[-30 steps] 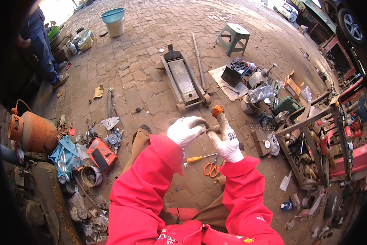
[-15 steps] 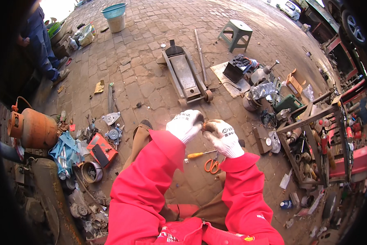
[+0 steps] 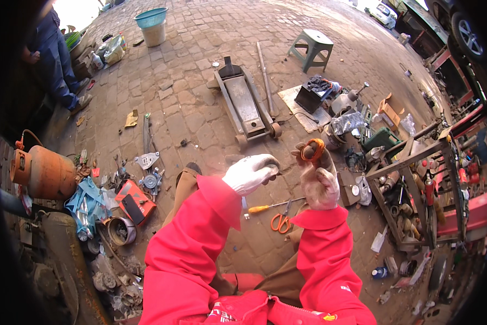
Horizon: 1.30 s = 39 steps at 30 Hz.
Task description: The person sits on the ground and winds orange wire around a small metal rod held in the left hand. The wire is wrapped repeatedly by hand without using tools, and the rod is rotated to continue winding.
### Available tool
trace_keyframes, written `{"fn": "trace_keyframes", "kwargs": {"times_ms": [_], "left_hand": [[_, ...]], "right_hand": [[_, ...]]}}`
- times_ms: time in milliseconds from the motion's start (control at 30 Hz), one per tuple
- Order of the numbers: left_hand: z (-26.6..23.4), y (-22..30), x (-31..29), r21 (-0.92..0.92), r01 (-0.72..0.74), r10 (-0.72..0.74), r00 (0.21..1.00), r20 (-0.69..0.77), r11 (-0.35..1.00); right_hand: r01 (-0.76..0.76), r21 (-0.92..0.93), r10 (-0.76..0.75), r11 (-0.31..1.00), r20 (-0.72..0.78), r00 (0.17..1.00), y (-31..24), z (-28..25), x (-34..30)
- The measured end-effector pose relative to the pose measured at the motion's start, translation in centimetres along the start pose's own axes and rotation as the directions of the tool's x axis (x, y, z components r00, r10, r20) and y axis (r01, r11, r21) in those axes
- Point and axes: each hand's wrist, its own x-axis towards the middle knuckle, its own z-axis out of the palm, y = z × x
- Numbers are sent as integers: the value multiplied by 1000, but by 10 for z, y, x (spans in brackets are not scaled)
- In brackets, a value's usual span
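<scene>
While the right hand (image 3: 319,181) is up in front of the person, its gloved fingers (image 3: 307,157) pinch a small round orange and brown part (image 3: 311,150) at the top. Just beside it, the left hand (image 3: 250,173) is curled into a loose fist, with its fingers pressed together; I cannot tell if they hold anything. Both arms wear red sleeves (image 3: 200,238). Below the hands, orange scissors (image 3: 280,221) and a yellow screwdriver (image 3: 268,207) lie on the brick floor (image 3: 194,108). Farther out is a grey floor jack (image 3: 246,105). Far away stands a bucket with a blue tub (image 3: 151,17) on top; what is inside cannot be seen. An open red box (image 3: 135,200) lies to the left.
</scene>
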Motion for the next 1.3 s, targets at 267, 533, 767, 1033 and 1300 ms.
{"fn": "trace_keyframes", "kwargs": {"times_ms": [267, 533, 767, 1033, 1300], "left_hand": [[8, 9, -1, -68, 31, -28, 999, 43, 997], [4, 19, -6, 275, -60, 123, 968, -217, 960], [2, 12, -1, -344, -61, 111, 985, 128, 937], [16, -11, 14, -295, -96, 80, 995, -64, 951], [16, -9, 14, -336, -96, 72, 994, -82, 937]], "right_hand": [[233, -961, -227, 148, 196, 954, 15, -15, 1], [328, -939, -60, -105, 335, 940, 8, -5, 8], [-102, -364, 86, 926, -60, 994, -2, -5, -4], [273, 333, -327, 902, 117, 938, -19, -27, 16], [42, -997, -309, -63, 59, 949, 12, -49, 6]]}}
